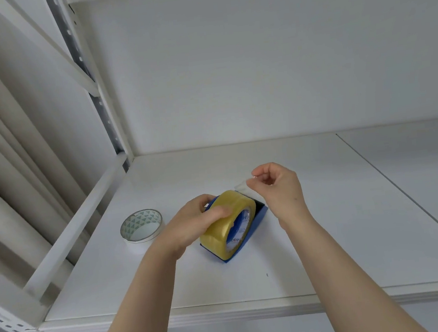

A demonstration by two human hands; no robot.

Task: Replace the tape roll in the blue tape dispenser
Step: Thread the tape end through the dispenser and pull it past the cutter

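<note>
A blue tape dispenser [250,232] sits on the white shelf [329,235] with a thick yellowish clear tape roll [223,225] seated in it. My left hand [194,223] grips the roll and dispenser from the left, thumb lying over the top of the roll. My right hand [277,186] is raised just behind the dispenser, thumb and forefinger pinching the loose clear tape end [242,186] pulled off the roll. A thin, almost used-up roll with a green-triangle printed core [141,225] lies flat to the left.
The shelf's back wall [255,66] rises close behind. A slanted white brace [78,231] and perforated metal upright [101,102] bound the left side. A seam [406,191] runs diagonally across the shelf on the right. The front edge [229,313] is near my forearms.
</note>
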